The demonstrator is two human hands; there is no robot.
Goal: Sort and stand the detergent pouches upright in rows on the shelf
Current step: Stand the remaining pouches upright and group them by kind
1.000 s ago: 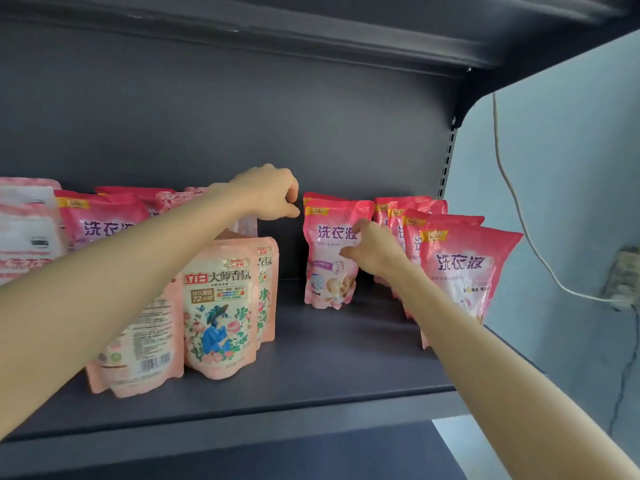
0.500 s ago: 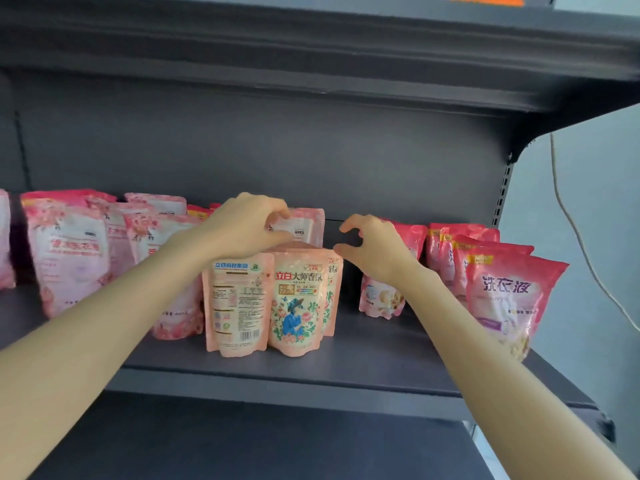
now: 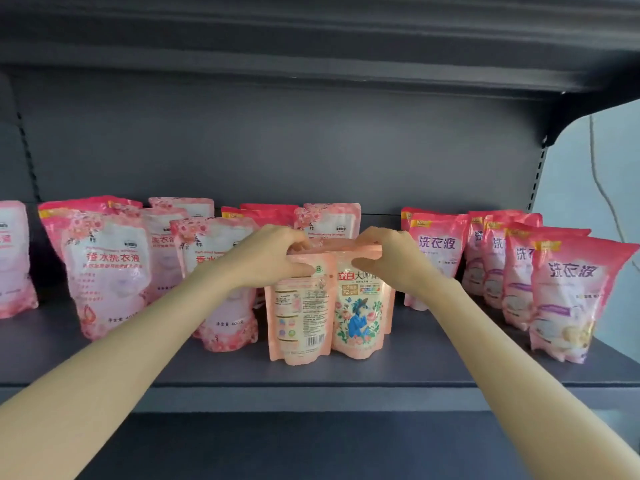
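Both grips have closed in on the peach pouches since half a second ago, when the right one hung open just beside them. The shelf carries three sorts: pale pink pouches in loose rows at the left, bright pink pouches in neat files at the right, and the peach cluster between them, upright near the front edge. How many stand behind its front pair I cannot tell.

That pair stands side by side, touching. The barcode pouch shows its back; the flowered pouch shows its face. The left grip holds the barcode pouch by its top, thumb in front and fingers curled over the seal. The right grip pinches the top of the flowered pouch the same way.

The step looks like squaring this cluster. Holding the stiff seals seems wise, since soft bellies would likely slump. The barcode pouch probably wants turning face-forward, base kept flat. Let go only once each stands alone, and mind the pale pouch just beside the left forearm.
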